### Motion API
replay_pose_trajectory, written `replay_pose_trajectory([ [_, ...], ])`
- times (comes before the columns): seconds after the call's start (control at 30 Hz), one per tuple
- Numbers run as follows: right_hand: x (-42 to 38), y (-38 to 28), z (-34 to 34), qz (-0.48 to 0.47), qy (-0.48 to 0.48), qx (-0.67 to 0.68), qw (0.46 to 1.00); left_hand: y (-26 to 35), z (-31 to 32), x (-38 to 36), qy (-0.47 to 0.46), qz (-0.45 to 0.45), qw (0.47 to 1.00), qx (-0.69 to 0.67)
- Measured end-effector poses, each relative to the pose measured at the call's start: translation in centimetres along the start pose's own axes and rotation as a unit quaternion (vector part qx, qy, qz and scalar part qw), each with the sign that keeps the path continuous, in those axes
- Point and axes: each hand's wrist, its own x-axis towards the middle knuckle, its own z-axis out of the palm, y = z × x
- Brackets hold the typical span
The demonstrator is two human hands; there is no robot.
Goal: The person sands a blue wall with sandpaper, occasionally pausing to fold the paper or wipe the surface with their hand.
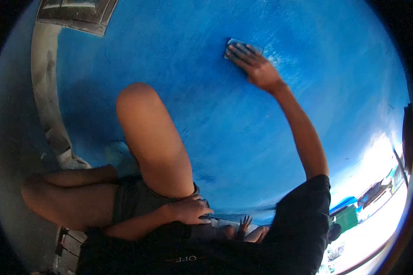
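High on the blue wall (179,59), my right hand (257,66) presses a small pale sheet that looks like sandpaper (230,42) flat against the surface. Its fingers lie over the sheet, and only the edges show. Whitish scuffed streaks mark the paint beside that hand. My left hand (190,211) rests low at my lap, against the top of my raised thigh (156,137). Its fingers are curled, and a dark edge shows at the fingertips; I cannot make out what it is.
Another person (245,224) sits farther along the wall, one hand raised. A weathered window frame (78,18) and a pale vertical post (45,78) stand at left. Outdoors at right are a green container (345,219) and bright ground. My bent legs are close to the wall.
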Motion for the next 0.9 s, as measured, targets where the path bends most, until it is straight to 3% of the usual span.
replay_pose_trajectory([
  [0.03, -0.8, 0.3, 0.5, -0.043, 0.000, 0.050, 0.998, -0.4, 0.6, 0.1, 0.017, 0.009, 1.000, -0.001],
  [0.07, 0.5, 1.0, -2.2, 0.083, -0.021, 0.010, 0.996, -0.5, 1.2, 0.2, 0.036, 0.020, 0.999, -0.005],
  [0.1, 0.2, 3.8, -1.5, 0.149, 0.097, 0.076, 0.981, -0.4, 1.2, 0.1, 0.027, 0.016, 0.999, -0.010],
  [0.13, -0.3, 5.6, -1.7, 0.216, 0.137, 0.074, 0.964, -0.4, 0.8, 0.1, 0.025, 0.016, 1.000, -0.009],
  [0.17, -0.9, 4.7, -1.7, 0.223, 0.131, 0.076, 0.963, -0.3, 0.8, 0.2, 0.025, 0.017, 1.000, -0.007],
  [0.23, -0.9, 2.9, -1.3, 0.182, 0.119, 0.032, 0.975, -0.1, 1.1, 0.1, 0.021, 0.014, 1.000, -0.010],
  [0.27, -1.6, 1.2, -1.0, 0.109, 0.091, 0.029, 0.989, 0.0, 0.9, 0.0, 0.024, 0.010, 1.000, -0.012],
  [0.3, -2.3, -0.1, -1.8, 0.110, 0.094, 0.027, 0.989, -0.1, 0.7, 0.0, 0.028, 0.005, 0.999, -0.014],
  [0.37, -3.2, -1.7, -3.2, -0.016, -0.028, 0.076, 0.997, -0.6, 1.3, 0.1, 0.059, 0.026, 0.998, -0.009],
  [0.43, -4.4, 2.1, -2.7, -0.051, -0.025, 0.008, 0.998, -0.6, 1.5, 0.1, 0.079, 0.051, 0.996, -0.008],
  [0.5, -5.0, 3.9, -3.9, 0.204, 0.089, 0.015, 0.975, -0.2, 1.3, 0.0, 0.073, 0.016, 0.997, -0.015],
  [0.53, -5.3, 3.3, -3.7, 0.263, 0.157, 0.031, 0.951, 0.0, 1.1, 0.1, 0.069, 0.018, 0.997, -0.014],
  [0.57, -6.0, 1.9, -3.1, 0.265, 0.156, 0.029, 0.951, 0.0, 0.7, 0.1, 0.043, 0.022, 0.999, -0.015],
  [0.63, -8.1, -1.8, -1.6, 0.095, -0.013, 0.023, 0.995, 0.0, 0.4, 0.0, 0.014, 0.024, 1.000, -0.011],
  [0.67, -9.0, -3.4, -2.2, 0.098, -0.011, 0.021, 0.995, 0.1, 0.5, 0.0, 0.017, 0.023, 1.000, -0.005],
  [0.73, -10.1, -5.6, -3.2, -0.031, -0.080, 0.186, 0.979, 0.2, 0.1, -0.3, 0.018, 0.020, 1.000, 0.009],
  [0.77, -10.6, -4.2, -2.9, -0.028, -0.075, 0.182, 0.980, 0.4, -0.2, -0.3, 0.011, 0.009, 1.000, 0.011],
  [0.83, -13.6, -1.1, -2.3, 0.144, 0.013, 0.079, 0.986, 0.2, 0.0, -0.2, -0.002, -0.001, 1.000, 0.009],
  [0.87, -14.3, -1.7, -2.5, 0.148, 0.008, 0.079, 0.986, -0.5, 0.6, 0.0, 0.010, 0.010, 1.000, 0.009],
  [0.9, -14.7, -2.8, -2.7, 0.226, 0.056, 0.053, 0.971, -0.5, 1.0, 0.2, 0.022, 0.022, 0.999, 0.010],
])
